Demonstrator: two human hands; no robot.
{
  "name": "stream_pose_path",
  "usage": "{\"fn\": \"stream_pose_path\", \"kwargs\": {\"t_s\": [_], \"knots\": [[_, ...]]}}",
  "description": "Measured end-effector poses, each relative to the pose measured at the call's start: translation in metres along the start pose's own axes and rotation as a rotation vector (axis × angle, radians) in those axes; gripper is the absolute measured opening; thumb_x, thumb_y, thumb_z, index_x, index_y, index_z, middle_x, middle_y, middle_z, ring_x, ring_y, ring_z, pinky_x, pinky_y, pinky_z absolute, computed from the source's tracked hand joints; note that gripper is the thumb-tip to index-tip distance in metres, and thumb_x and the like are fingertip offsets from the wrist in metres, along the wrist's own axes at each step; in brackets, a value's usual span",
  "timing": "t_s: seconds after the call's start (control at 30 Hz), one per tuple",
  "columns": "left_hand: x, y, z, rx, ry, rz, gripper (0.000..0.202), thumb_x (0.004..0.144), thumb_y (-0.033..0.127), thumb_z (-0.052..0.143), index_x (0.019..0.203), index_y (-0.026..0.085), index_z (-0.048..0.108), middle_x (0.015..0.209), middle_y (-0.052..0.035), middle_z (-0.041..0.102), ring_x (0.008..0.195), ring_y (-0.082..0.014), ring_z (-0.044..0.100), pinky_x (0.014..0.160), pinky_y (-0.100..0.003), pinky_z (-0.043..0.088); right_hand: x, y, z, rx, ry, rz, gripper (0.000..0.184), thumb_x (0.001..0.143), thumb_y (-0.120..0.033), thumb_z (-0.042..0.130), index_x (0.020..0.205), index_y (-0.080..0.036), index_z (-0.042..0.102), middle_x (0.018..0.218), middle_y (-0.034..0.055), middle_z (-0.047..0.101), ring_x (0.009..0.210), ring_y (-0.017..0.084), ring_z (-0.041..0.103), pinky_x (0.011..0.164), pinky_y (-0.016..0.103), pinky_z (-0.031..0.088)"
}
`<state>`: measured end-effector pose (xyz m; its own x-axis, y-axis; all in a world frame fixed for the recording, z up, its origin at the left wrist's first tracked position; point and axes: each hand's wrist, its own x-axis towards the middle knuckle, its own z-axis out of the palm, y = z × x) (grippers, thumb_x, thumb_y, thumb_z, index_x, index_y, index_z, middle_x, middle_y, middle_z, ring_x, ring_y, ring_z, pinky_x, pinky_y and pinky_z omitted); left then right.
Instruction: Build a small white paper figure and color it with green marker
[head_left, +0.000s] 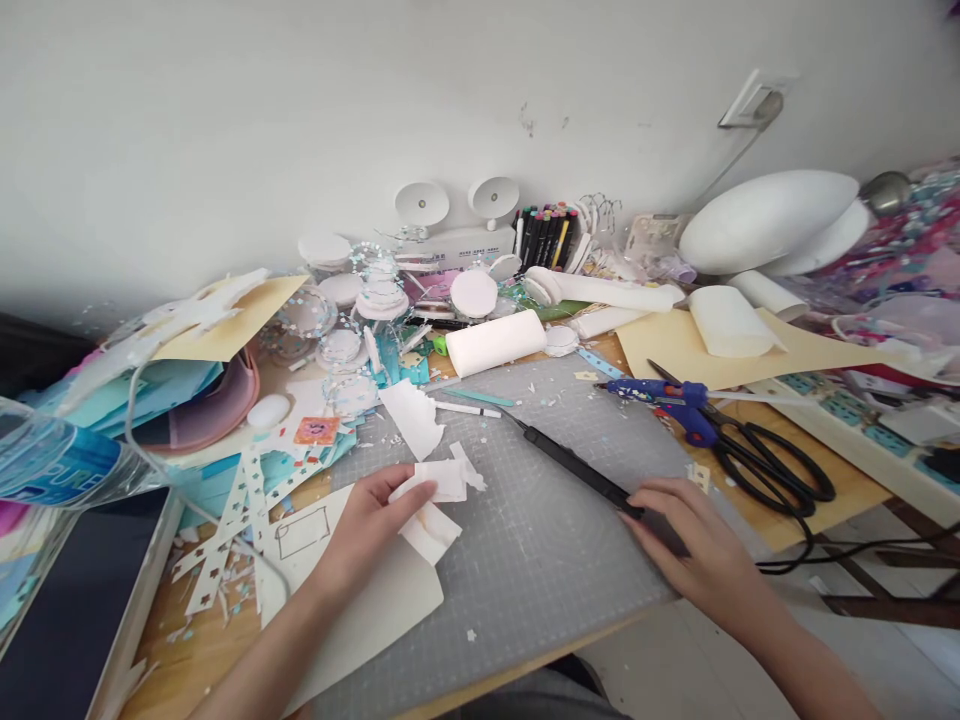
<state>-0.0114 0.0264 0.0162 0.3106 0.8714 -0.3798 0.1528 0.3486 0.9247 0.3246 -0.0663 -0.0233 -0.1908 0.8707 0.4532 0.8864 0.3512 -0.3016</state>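
Note:
My left hand (382, 510) is closed on small folded pieces of white paper (429, 535), with the thumb pressed on top. Under that wrist lies a cream sheet (360, 640) with a hand-drawn rectangle. My right hand (690, 540) has its thumb and fingers closed on the rear end of a slim black craft knife (574, 468). The knife lies slanted low over the grey cutting mat (547, 560), its thin tip pointing to the far left. Between the hands and the wall, a torn white paper scrap (414, 418) lies beside a thin white stick (469, 410).
Black-handled scissors (757, 455) and a blue glue gun (660, 392) lie at the right, near a power strip (847, 420). A white roll (496, 343) sits behind the mat. At left are a water bottle (67, 460) and a dark tablet-like slab (82, 600).

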Motion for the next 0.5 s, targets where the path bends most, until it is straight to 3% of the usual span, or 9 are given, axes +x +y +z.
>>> {"fn": "stream_pose_path", "kwargs": {"t_s": [0.07, 0.13, 0.27, 0.33, 0.43, 0.5], "knots": [[0.0, -0.001, 0.0, -0.019, -0.008, -0.001, 0.035, 0.079, 0.044, 0.066, 0.099, 0.016, 0.071, 0.081, -0.0049, 0.071, 0.064, -0.0158, 0.059, 0.058, -0.021, 0.041, 0.001, -0.001, -0.005, 0.039, -0.042, 0.017, 0.017, 0.085, -0.025, 0.059, 0.102, -0.022, 0.055, 0.099, 0.0079, 0.06, 0.094, 0.023, 0.06, 0.081, 0.037, 0.051], [0.0, -0.001, 0.0, -0.034, -0.016, 0.002, 0.033, 0.08, 0.043, 0.066, 0.099, 0.016, 0.072, 0.081, -0.0041, 0.07, 0.064, -0.0142, 0.058, 0.058, -0.02, 0.04, 0.002, 0.002, -0.013, 0.036, 0.012, 0.056, 0.016, 0.085, -0.027, 0.058, 0.101, -0.023, 0.056, 0.097, 0.007, 0.061, 0.092, 0.023, 0.061, 0.081, 0.039, 0.05], [0.0, 0.0, -0.001, -0.039, -0.027, 0.004, 0.03, 0.08, 0.041, 0.066, 0.097, 0.017, 0.072, 0.079, -0.0037, 0.07, 0.062, -0.0132, 0.057, 0.056, -0.02, 0.039, 0.008, 0.025, -0.029, -0.087, 0.311, 0.195, 0.01, 0.082, -0.024, 0.061, 0.091, -0.024, 0.058, 0.086, 0.006, 0.063, 0.08, 0.024, 0.063, 0.077, 0.039, 0.05], [0.0, 0.001, 0.0, -0.03, -0.022, 0.013, 0.028, 0.08, 0.041, 0.067, 0.094, 0.017, 0.072, 0.081, -0.0043, 0.07, 0.063, -0.0137, 0.057, 0.056, -0.02, 0.04, 0.012, 0.045, -0.033, -0.234, 0.419, 0.331, 0.021, 0.077, -0.029, 0.066, 0.095, -0.021, 0.058, 0.087, 0.0092, 0.063, 0.077, 0.026, 0.062, 0.073, 0.039, 0.049], [0.0, 0.001, 0.0, -0.02, -0.017, 0.022, 0.028, 0.08, 0.041, 0.066, 0.092, 0.016, 0.072, 0.081, -0.0041, 0.07, 0.064, -0.0136, 0.057, 0.056, -0.019, 0.039, 0.022, 0.074, -0.032, -0.337, 0.364, 0.473, 0.044, 0.071, -0.042, 0.07, 0.104, -0.015, 0.059, 0.092, 0.0145, 0.065, 0.077, 0.028, 0.062, 0.067, 0.038, 0.048], [0.0, 0.001, 0.0, -0.024, -0.022, 0.019, 0.029, 0.08, 0.041, 0.066, 0.094, 0.016, 0.072, 0.078, -0.0035, 0.069, 0.063, -0.0133, 0.057, 0.055, -0.019, 0.039, 0.029, 0.089, -0.028, -0.294, 0.22, 0.433, 0.04, 0.076, -0.047, 0.064, 0.099, -0.015, 0.062, 0.089, 0.0121, 0.067, 0.077, 0.025, 0.063, 0.068, 0.035, 0.048]]}}
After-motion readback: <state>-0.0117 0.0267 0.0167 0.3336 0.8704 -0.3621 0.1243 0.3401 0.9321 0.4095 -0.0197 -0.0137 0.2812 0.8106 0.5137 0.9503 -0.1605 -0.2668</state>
